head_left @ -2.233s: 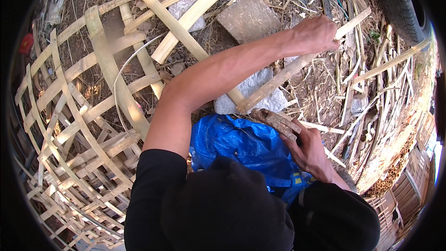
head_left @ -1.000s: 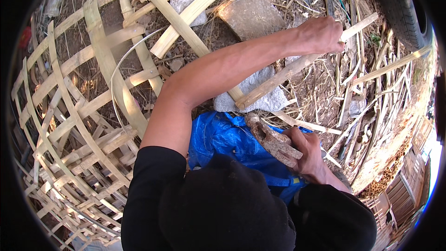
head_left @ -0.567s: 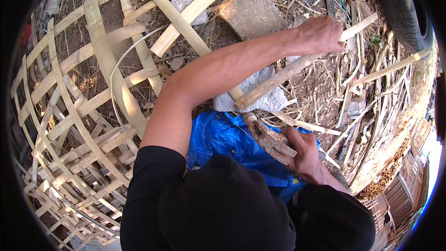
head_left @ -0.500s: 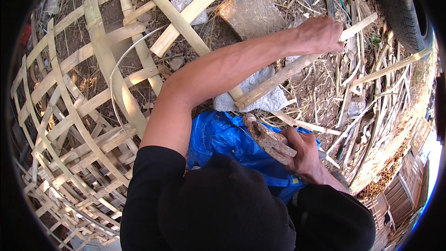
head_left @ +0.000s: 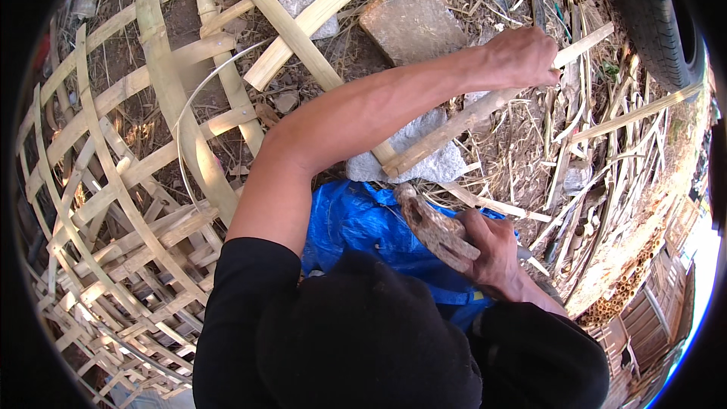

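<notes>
My left arm reaches across to the right, and my left hand (head_left: 521,57) is closed around a bamboo stick (head_left: 454,130). The stick slants down to the left. Its near end lies over a pale grey stone (head_left: 438,157), meeting the lower end of a long bamboo strip (head_left: 291,30), which my forearm partly covers. Closer to my body, my right hand (head_left: 494,246) grips a rusty claw hammer (head_left: 435,229) close to its head. The hammer is apart from the stick. Beneath it spreads a blue plastic sheet (head_left: 341,220).
A woven bamboo lattice (head_left: 155,53) fills the left side. A flat brownish block (head_left: 413,24) lies beyond my forearm. At the far right stands a black tyre (head_left: 657,23), near scattered bamboo scraps (head_left: 583,151). A bundle of cut bamboo tubes (head_left: 625,288) sits at lower right.
The hammer and my right hand have shifted very slightly, with the hammer head turned a little. My left hand and the stick stay in place.
</notes>
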{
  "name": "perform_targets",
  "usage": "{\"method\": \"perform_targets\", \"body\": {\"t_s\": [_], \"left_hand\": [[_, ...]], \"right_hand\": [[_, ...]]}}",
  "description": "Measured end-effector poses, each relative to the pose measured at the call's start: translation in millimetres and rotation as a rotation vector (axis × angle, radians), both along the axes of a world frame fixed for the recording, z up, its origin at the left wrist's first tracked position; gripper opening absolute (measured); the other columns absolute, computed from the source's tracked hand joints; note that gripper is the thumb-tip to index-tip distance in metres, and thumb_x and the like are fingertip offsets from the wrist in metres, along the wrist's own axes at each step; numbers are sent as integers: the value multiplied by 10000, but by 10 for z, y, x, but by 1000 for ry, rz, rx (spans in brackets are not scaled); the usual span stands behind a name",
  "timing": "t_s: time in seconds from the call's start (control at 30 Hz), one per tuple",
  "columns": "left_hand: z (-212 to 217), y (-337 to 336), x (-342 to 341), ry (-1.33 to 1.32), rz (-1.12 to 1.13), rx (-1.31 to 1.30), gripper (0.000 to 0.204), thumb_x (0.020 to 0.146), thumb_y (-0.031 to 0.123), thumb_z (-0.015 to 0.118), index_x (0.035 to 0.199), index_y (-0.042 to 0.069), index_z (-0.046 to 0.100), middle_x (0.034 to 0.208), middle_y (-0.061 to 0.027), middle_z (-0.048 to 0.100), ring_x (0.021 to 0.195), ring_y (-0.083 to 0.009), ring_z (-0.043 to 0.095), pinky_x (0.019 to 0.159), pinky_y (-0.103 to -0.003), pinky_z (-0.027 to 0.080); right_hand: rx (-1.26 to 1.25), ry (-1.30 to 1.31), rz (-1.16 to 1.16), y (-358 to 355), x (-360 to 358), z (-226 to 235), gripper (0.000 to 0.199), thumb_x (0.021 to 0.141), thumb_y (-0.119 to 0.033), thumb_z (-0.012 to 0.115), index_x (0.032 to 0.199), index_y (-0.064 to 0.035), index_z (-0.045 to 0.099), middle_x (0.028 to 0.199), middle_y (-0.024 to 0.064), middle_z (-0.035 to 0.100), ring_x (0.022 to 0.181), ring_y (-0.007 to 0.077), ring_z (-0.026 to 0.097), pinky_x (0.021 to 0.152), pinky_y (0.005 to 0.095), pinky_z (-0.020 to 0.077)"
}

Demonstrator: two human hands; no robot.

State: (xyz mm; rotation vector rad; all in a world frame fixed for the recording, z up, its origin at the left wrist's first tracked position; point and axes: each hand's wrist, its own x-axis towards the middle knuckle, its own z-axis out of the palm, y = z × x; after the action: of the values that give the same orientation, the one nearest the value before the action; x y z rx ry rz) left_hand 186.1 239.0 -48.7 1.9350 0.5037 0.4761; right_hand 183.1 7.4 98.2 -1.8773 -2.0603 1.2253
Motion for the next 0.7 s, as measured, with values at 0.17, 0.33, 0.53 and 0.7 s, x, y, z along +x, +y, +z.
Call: {"method": "perform_targets", "body": {"t_s": [0.17,0.33,0.53,0.7], "left_hand": [[-3,2,9,19,-16,-9,460,985,260,675,625,61,469,506,67,378,372,-78,310,298,-263,251],[10,-5,15,-4,-39,10,442,973,252,685,629,47,498,508,59,406,373,-85,331,297,-261,271],[1,-49,91,-25,-30,2,477,961,263,694,592,59,471,508,42,396,382,-92,317,291,-275,283],[17,-25,21,31,-55,-25,408,960,253,699,662,9,565,533,30,458,390,-97,376,314,-266,319]], "right_hand": [[131,151,24,-18,97,-5,341,907,-361,740,940,-62,581,730,99,639,601,327,652,517,422,491],[50,9,9,10,18,-55,318,900,-321,745,988,-50,604,720,92,654,587,329,654,502,408,480],[28,48,-51,-78,58,-71,287,909,-302,728,1002,-58,611,703,102,642,585,321,648,523,415,487],[-133,18,-129,-140,-15,-108,297,941,-328,696,998,-50,609,727,125,641,622,342,656,556,438,492]]}}
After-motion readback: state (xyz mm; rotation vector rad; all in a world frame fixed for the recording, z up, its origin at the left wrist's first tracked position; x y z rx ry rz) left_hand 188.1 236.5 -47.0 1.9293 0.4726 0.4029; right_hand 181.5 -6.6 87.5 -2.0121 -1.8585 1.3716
